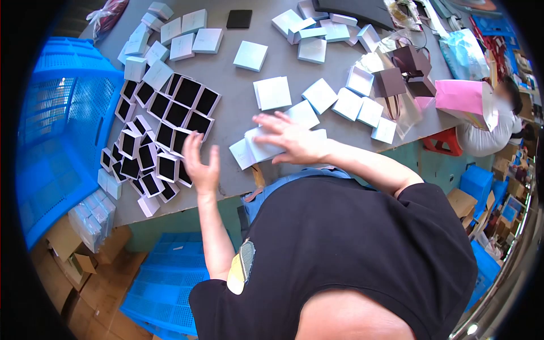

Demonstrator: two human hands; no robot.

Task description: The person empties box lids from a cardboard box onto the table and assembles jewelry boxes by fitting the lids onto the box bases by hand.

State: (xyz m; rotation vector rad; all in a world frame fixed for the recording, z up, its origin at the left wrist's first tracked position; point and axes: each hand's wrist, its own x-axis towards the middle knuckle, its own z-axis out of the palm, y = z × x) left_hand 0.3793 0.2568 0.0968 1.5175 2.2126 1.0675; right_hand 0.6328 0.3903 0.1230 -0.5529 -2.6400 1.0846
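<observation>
My left hand [203, 167] is raised, fingers apart and empty, at the right edge of a group of white box bases with black inserts [164, 135]. Across the middle of the table, my right hand [289, 137] lies spread over a white box [258, 148], touching it with its palm down. One more white box [242, 154] sits at its left, close to the table's front edge. Beyond the right hand are white boxes, among them a stacked pair [272, 93] and a tilted one [319, 95].
Blue crates stand at the left [68, 124] and below the table [167, 283]. More white boxes [194, 35] and a black pad [239, 19] lie farther back. Brown bags [390, 85] and a pink bag [462, 97] are right. A seated person [487, 136] is beyond.
</observation>
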